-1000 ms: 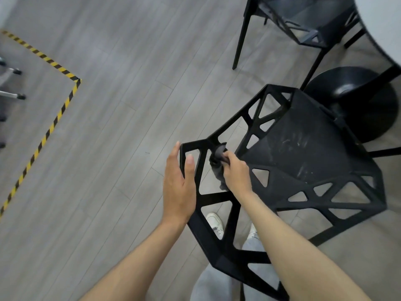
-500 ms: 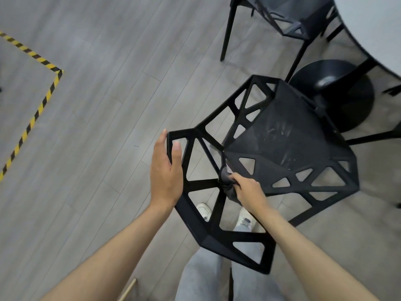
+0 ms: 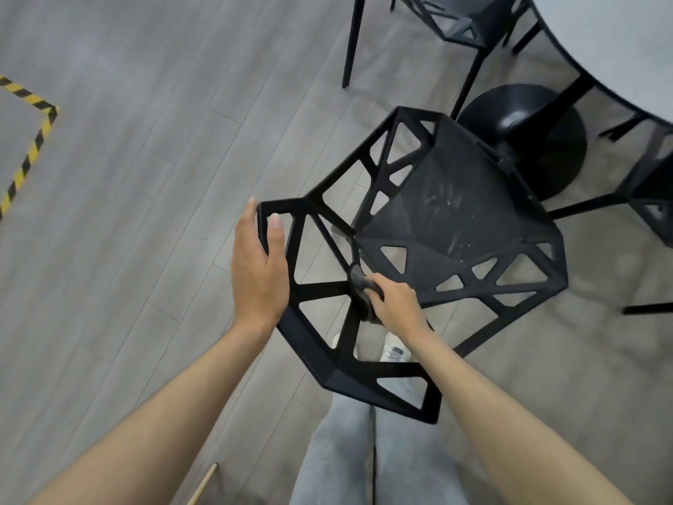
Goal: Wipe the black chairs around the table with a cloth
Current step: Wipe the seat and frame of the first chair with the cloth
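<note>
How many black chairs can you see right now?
3. One chair is directly in front, under both hands; a second stands at the top by the table; a third is cut off at the right edge. Others may be out of frame.

Pretty even, soft daylight-ish lighting, nothing harsh. Shadows under the chair [image 3: 455, 227] are faint and fuzzy on the grey floor [image 3: 127, 176]. Wide-angle lens bends the floorboards toward the edges. The table [image 3: 619, 41] top right looks a bit washed out and smeared, corners slightly soft.
</note>
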